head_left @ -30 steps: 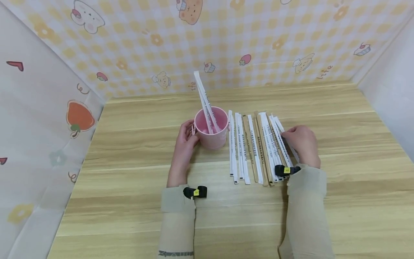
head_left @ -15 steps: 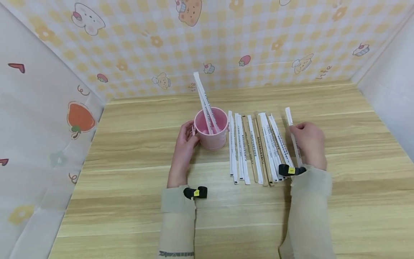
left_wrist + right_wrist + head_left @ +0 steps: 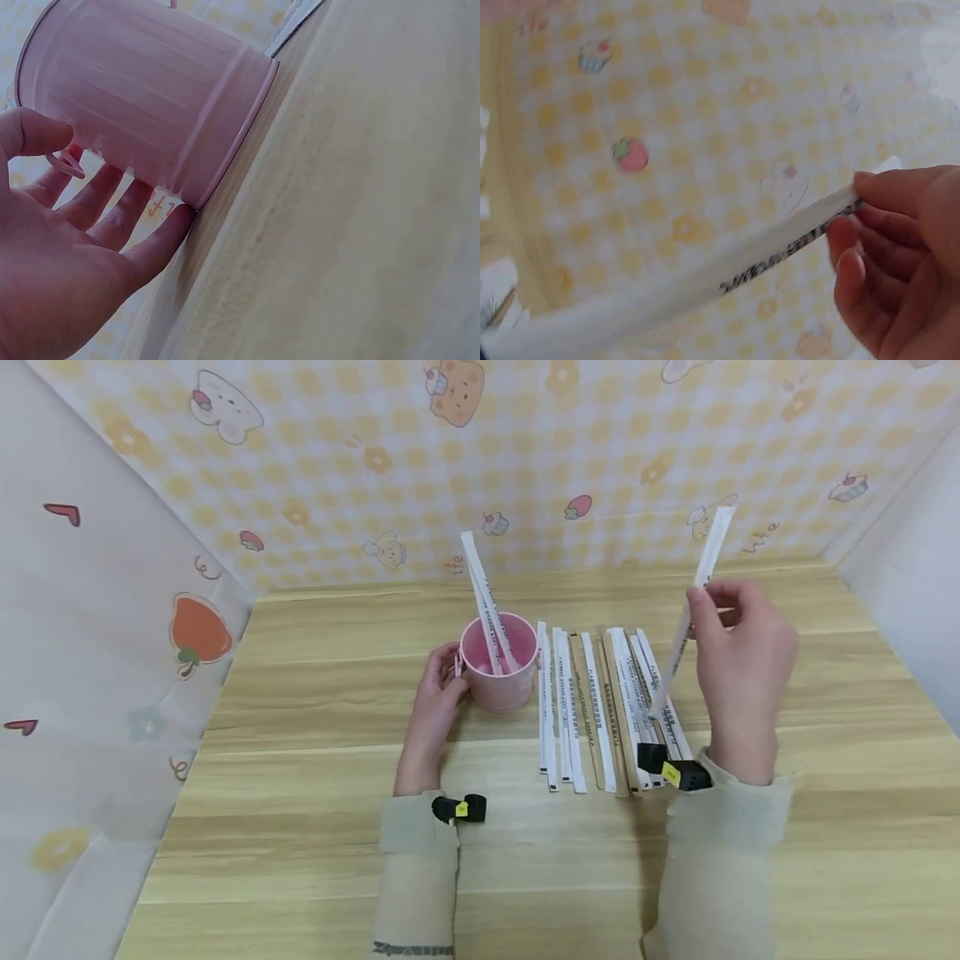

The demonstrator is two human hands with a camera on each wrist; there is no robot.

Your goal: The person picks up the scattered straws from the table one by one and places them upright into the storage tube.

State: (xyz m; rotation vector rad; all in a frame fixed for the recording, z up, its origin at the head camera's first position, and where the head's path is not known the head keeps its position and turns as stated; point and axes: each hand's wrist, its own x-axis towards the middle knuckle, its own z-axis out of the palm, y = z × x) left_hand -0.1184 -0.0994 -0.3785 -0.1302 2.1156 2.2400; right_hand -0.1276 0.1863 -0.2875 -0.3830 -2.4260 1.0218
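Note:
A pink bucket (image 3: 501, 693) stands upright on the table, with a few white paper-wrapped straws leaning in it. My left hand (image 3: 438, 697) holds its left side; in the left wrist view the thumb is by the small handle and the fingers reach behind the wall (image 3: 142, 82). Raised above the table at the right, my right hand (image 3: 746, 664) pinches one white wrapped straw (image 3: 708, 552) between thumb and fingers. That straw slants, its top leaning right, with dark print showing on its wrapper (image 3: 780, 255). White and brown wrapped straws (image 3: 592, 718) lie side by side right of the bucket.
The wood-grain table (image 3: 300, 827) meets a yellow checked backdrop (image 3: 322, 468) at the back. White cloth walls (image 3: 97, 635) stand at the left and right. A black strap with a camera sits on each wrist.
My right hand has drawn one straw off the right end of the row and lifted it upward, tilting it. My left hand has stayed at the bucket. The head view has shifted slightly.

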